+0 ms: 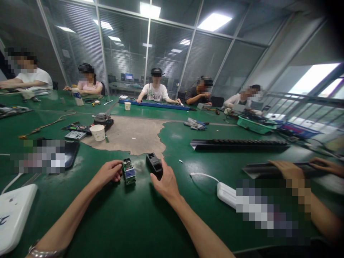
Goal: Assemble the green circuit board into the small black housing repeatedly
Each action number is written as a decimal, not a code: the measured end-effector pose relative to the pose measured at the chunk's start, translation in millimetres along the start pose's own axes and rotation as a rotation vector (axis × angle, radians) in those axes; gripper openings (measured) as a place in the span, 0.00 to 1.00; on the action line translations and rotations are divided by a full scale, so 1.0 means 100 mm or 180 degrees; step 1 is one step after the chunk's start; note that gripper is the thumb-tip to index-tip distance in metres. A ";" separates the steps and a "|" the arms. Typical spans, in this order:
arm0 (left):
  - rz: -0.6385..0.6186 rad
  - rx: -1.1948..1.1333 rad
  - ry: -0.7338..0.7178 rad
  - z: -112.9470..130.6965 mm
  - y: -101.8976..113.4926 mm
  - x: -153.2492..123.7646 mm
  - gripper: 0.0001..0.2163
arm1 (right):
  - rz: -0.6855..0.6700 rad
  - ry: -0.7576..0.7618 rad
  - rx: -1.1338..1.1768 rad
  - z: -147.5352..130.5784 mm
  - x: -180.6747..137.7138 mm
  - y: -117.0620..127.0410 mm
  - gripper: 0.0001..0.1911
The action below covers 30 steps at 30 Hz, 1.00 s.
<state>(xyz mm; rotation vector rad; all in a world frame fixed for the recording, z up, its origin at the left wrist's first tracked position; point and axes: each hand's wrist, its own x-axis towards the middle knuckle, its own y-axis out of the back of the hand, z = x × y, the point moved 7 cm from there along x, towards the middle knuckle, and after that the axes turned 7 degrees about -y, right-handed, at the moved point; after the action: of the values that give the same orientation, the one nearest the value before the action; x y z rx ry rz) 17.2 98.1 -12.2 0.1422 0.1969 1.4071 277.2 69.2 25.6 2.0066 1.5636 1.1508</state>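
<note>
Before me on the green table are a small circuit board (129, 173) with a blue display and a black plastic casing (154, 165) with openings in its face. My left hand (109, 172) has its fingers curled at the board's left edge, gripping it there. The thumb and fingers of my right hand (167, 181) close around the casing from its right side, hiding part of it. A short gap separates board and casing.
Ahead lie a brown worn patch (134, 130), a paper cup (98, 132) and disassembled electronics (76, 133). Right of me are a long black channel (239, 145), a white power strip (227, 195) and a co-worker's hand (288, 170). Several people sit across the table (113, 224).
</note>
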 end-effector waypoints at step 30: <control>-0.0002 -0.0192 -0.0164 -0.03 0.02 0.03 0.16 | -0.0495 0.0095 0.0250 -1.05 -0.13 -0.24 0.37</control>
<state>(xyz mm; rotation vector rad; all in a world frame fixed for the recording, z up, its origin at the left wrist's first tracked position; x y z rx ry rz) 15.4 101.2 -15.0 0.1285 0.1117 1.4058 180.6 43.6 68.0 1.8849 1.7706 1.0798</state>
